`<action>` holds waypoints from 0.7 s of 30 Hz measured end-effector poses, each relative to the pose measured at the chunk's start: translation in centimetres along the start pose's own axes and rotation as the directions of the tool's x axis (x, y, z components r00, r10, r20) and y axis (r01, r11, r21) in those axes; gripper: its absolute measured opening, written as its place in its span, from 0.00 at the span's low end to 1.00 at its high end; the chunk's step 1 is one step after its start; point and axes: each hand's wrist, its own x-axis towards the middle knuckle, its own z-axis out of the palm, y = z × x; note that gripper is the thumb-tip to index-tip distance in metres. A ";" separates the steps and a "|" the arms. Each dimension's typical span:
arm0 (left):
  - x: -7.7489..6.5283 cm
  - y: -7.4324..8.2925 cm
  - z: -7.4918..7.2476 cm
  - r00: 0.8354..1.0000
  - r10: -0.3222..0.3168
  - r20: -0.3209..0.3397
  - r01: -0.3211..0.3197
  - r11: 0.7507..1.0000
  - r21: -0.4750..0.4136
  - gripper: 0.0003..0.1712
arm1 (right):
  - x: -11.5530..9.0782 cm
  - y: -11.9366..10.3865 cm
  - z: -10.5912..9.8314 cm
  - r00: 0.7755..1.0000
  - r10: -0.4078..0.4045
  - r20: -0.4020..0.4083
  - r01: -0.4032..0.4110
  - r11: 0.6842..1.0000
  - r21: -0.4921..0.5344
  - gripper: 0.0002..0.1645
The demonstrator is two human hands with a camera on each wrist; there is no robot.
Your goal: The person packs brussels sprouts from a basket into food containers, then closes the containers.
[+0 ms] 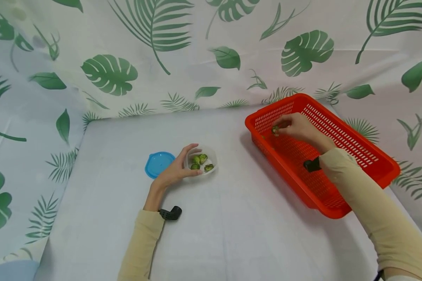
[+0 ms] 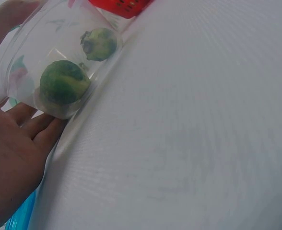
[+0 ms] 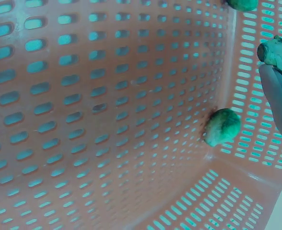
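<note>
My left hand (image 1: 173, 170) grips a small clear plastic container (image 1: 214, 157), thumb on the near side and fingers round the far side. Several Brussels sprouts (image 1: 202, 158) lie inside; the left wrist view shows two through the wall, a large one (image 2: 64, 82) and a smaller one (image 2: 100, 44). Over the far left end of the red plastic basket (image 1: 279, 164), my right hand (image 1: 300, 127) pinches a Brussels sprout (image 3: 278, 55) between thumb and fingertips. In the right wrist view another sprout (image 3: 223, 127) lies in the basket, and part of a further sprout (image 3: 243, 4) shows at the top edge.
A round blue lid (image 1: 159, 164) lies on the white-covered table (image 1: 204, 226), just left of the container and partly behind my left hand. The basket's slotted walls rise at the table's right side. A leaf-patterned curtain (image 1: 183, 86) hangs along the back and sides.
</note>
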 end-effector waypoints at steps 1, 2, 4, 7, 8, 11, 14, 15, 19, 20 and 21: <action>0.0 0.0 0.0 1.000 -0.001 -0.001 0.001 1.000 0.002 0.53 | -0.1 -0.1 -0.1 1.000 -0.004 -0.003 0.004 1.000 0.003 0.15; 0.0 0.0 0.0 1.000 -0.005 -0.003 0.005 1.000 0.001 0.54 | -0.1 -0.2 -0.1 1.000 -0.008 -0.006 0.008 1.000 0.003 0.15; 0.0 0.1 0.1 1.000 -0.008 -0.004 0.008 1.000 0.002 0.54 | -0.2 -0.5 -0.3 1.000 -0.008 -0.011 0.008 1.000 0.003 0.15; 0.0 0.2 0.1 1.000 -0.013 -0.008 0.013 1.000 0.009 0.54 | -0.4 -1.1 -0.5 1.000 -0.013 -0.012 0.013 1.000 0.006 0.15; -0.1 0.2 0.1 1.000 -0.013 -0.007 0.013 1.000 0.009 0.54 | -0.4 -1.4 -0.6 1.000 -0.014 -0.012 0.014 1.000 0.005 0.15; -0.1 0.3 0.1 1.000 -0.011 -0.005 0.011 1.000 0.012 0.54 | -0.6 -2.0 -0.8 0.999 -0.031 -0.012 0.031 0.999 0.007 0.15; -0.1 0.4 0.1 1.000 -0.009 -0.003 0.009 1.000 0.009 0.54 | -0.8 -2.6 -1.0 0.999 -0.052 -0.016 0.052 0.999 -0.006 0.15; -0.1 0.4 0.1 1.000 -0.008 -0.002 0.008 1.000 0.011 0.53 | -0.9 -2.8 -1.0 0.998 -0.058 -0.017 0.058 0.998 -0.011 0.15; -0.2 0.3 0.1 1.000 -0.009 -0.001 0.009 1.000 0.018 0.53 | -1.3 -3.7 -1.2 0.997 -0.078 -0.020 0.077 0.997 -0.029 0.15; -0.1 0.3 0.1 1.000 -0.009 -0.001 0.009 1.000 0.017 0.53 | -1.4 -4.0 -1.2 0.996 -0.082 -0.020 0.081 0.996 -0.032 0.15; -0.2 0.3 0.1 1.000 -0.010 -0.001 0.010 1.000 0.018 0.53 | -1.5 -4.1 -1.3 0.996 -0.086 -0.019 0.085 0.996 -0.034 0.15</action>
